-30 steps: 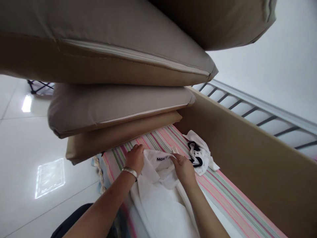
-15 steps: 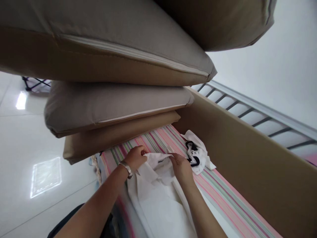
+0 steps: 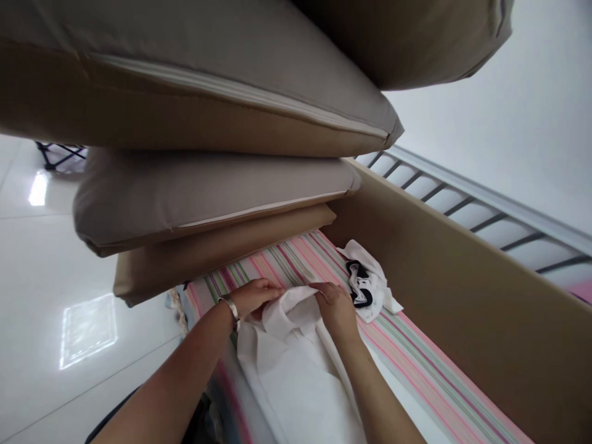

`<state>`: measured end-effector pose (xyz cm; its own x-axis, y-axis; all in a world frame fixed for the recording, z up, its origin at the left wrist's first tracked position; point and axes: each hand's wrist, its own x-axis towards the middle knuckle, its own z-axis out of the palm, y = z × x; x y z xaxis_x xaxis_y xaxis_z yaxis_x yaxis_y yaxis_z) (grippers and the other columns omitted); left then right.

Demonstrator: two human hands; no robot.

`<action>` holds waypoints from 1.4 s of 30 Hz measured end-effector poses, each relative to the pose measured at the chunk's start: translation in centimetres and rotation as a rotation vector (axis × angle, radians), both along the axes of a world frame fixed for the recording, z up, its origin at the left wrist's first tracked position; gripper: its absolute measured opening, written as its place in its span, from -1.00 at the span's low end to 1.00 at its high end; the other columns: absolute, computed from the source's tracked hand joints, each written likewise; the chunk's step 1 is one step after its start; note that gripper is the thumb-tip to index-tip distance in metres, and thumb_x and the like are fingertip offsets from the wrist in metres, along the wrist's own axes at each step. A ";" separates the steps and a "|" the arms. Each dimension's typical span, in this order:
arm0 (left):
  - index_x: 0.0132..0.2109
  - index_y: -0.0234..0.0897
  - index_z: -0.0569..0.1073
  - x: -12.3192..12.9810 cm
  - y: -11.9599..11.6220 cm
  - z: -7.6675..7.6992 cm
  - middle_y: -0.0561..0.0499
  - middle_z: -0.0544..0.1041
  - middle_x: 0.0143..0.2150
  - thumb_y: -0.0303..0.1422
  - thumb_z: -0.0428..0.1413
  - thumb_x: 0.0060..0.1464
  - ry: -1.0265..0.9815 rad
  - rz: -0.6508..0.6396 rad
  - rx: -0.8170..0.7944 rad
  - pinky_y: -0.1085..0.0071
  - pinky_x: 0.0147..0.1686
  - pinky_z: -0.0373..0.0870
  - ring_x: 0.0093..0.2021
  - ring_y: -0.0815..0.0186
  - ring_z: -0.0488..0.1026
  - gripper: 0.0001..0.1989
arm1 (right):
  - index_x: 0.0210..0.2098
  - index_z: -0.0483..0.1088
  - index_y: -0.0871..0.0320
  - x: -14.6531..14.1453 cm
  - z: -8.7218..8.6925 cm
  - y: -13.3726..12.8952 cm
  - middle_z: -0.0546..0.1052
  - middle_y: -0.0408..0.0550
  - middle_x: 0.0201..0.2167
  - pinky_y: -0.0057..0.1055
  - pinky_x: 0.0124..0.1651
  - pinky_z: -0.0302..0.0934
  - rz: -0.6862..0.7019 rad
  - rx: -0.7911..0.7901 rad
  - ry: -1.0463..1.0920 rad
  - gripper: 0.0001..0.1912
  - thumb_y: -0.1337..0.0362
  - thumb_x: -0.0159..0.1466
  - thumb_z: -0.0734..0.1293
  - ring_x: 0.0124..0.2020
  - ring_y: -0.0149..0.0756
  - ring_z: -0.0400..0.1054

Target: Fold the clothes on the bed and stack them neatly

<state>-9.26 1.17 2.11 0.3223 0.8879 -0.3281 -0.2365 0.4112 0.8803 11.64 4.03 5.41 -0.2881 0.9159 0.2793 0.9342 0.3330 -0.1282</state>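
Note:
A white shirt (image 3: pixel 300 382) lies spread on the striped cover, its collar end pointing away from me. My left hand (image 3: pixel 256 297), with a silver bracelet at the wrist, pinches the left side of the raised collar. On the other side, my right hand (image 3: pixel 337 308) grips the collar's edge between thumb and fingers. The collar band is lifted and folded between both hands. To the right of my right hand rests a crumpled white cloth with black trim (image 3: pixel 369 283), touched by neither hand.
Thick grey-brown cushions (image 3: pixel 217 191) are stacked at the far end and overhang the striped cover (image 3: pixel 416 357). A tan upholstered panel (image 3: pixel 444 271) runs along the right, with a grey slatted rail (image 3: pixel 462 206) behind it. Pale floor tiles (image 3: pixel 37 296) lie to the left.
The collar edge has been turned between my hands, and the dark lettering on it no longer shows. My left hand has shifted slightly right, with its fingers reaching further along the collar.

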 end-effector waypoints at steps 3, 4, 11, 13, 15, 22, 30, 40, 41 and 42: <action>-0.30 -0.31 0.33 -0.1 0.2 0.1 0.15 0.35 -0.52 -0.09 0.31 -0.51 -0.065 0.020 -0.023 0.53 -0.57 0.13 -0.56 0.47 0.26 -0.40 | -0.22 0.46 0.13 0.1 -0.4 0.0 0.52 -0.06 -0.28 -0.24 0.03 0.06 -0.012 0.001 0.034 -0.69 0.37 0.17 0.12 -0.18 -0.25 0.34; -0.28 -0.31 0.33 -0.2 0.2 0.3 0.15 0.36 -0.50 -0.13 0.32 -0.52 -0.104 0.019 -0.029 0.52 -0.56 0.14 -0.55 0.47 0.28 -0.40 | -0.22 0.46 0.13 0.1 -0.5 -0.1 0.52 -0.06 -0.27 -0.25 0.03 0.07 -0.018 0.000 0.042 -0.68 0.37 0.17 0.12 -0.18 -0.24 0.34; -0.16 -0.32 0.30 -0.7 0.0 0.8 0.24 0.27 -0.61 -0.29 0.30 -0.42 -0.127 -0.055 0.020 0.59 -0.73 -0.09 -0.70 0.58 0.11 -0.42 | -0.21 0.45 0.14 0.1 -1.0 -0.1 0.51 -0.04 -0.28 -0.25 0.01 0.10 -0.043 0.002 0.060 -0.65 0.39 0.13 0.11 -0.17 -0.24 0.33; -0.16 -0.32 0.30 -0.9 0.0 0.6 0.22 0.29 -0.59 -0.34 0.29 -0.40 -0.111 -0.040 0.019 0.61 -0.75 -0.07 -0.69 0.57 0.14 -0.43 | -0.21 0.45 0.14 0.2 -1.2 0.0 0.51 -0.04 -0.28 -0.27 -0.01 0.13 -0.050 0.002 0.098 -0.65 0.38 0.12 0.11 -0.17 -0.24 0.33; -0.17 -0.31 0.30 -1.0 0.0 0.5 0.19 0.31 -0.55 -0.39 0.28 -0.40 -0.113 -0.017 -0.006 0.62 -0.71 0.07 -0.63 0.53 0.23 -0.46 | -0.22 0.45 0.15 0.2 -1.5 0.1 0.51 -0.03 -0.26 -0.29 -0.04 0.16 -0.071 0.000 0.152 -0.64 0.38 0.10 0.11 -0.18 -0.24 0.34; -0.18 -0.30 0.28 -1.0 -0.3 0.5 0.18 0.31 -0.53 -0.40 0.25 -0.32 -0.146 0.008 -0.076 0.58 -0.63 0.25 -0.60 0.51 0.28 -0.52 | -0.22 0.46 0.14 0.1 -2.0 0.3 0.51 -0.02 -0.24 -0.29 -0.05 0.18 -0.125 -0.014 0.201 -0.63 0.32 0.10 0.10 -0.17 -0.24 0.35; -0.13 -0.30 0.34 0.0 0.2 -0.8 0.23 0.24 -0.65 -0.53 0.09 -0.20 0.205 -0.096 0.061 0.61 -0.73 0.10 -0.72 0.52 0.18 -0.62 | -0.23 0.46 0.11 -0.4 -2.1 0.4 0.51 -0.06 -0.26 -0.30 -0.08 0.17 -0.122 -0.009 0.189 -0.63 0.32 0.09 0.10 -0.19 -0.25 0.34; -0.31 -0.30 0.48 -0.1 0.4 -0.7 0.01 0.46 -0.33 -0.42 0.10 -0.08 0.629 0.244 0.501 0.51 -0.36 0.25 -0.37 0.40 0.36 -0.87 | -0.23 0.46 0.09 -1.4 -1.6 0.7 0.51 -0.07 -0.26 -0.32 -0.14 0.16 -0.129 -0.046 0.112 -0.68 0.31 0.15 0.12 -0.21 -0.23 0.34; -0.35 -0.31 0.48 -0.1 0.3 -0.4 0.00 0.47 -0.34 -0.36 0.06 -0.02 0.643 0.272 0.564 0.49 -0.32 0.24 -0.35 0.38 0.36 -0.86 | -0.23 0.46 0.10 -1.5 -1.6 0.7 0.51 -0.06 -0.26 -0.32 -0.14 0.16 -0.125 -0.049 0.102 -0.68 0.32 0.15 0.12 -0.21 -0.23 0.34; -0.38 -0.30 0.48 -0.1 0.1 -0.2 0.00 0.48 -0.36 -0.31 0.04 0.01 0.660 0.266 0.608 0.48 -0.31 0.24 -0.34 0.36 0.37 -0.82 | -0.23 0.45 0.10 -1.5 -1.5 0.8 0.51 -0.06 -0.26 -0.33 -0.14 0.16 -0.121 -0.051 0.094 -0.68 0.32 0.15 0.12 -0.21 -0.23 0.34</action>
<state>-9.35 1.31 1.93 -0.0023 0.9849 0.1730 0.3681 -0.1600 0.9159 10.12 4.82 3.87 -0.1492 0.9561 0.2521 0.9502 0.2092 -0.2309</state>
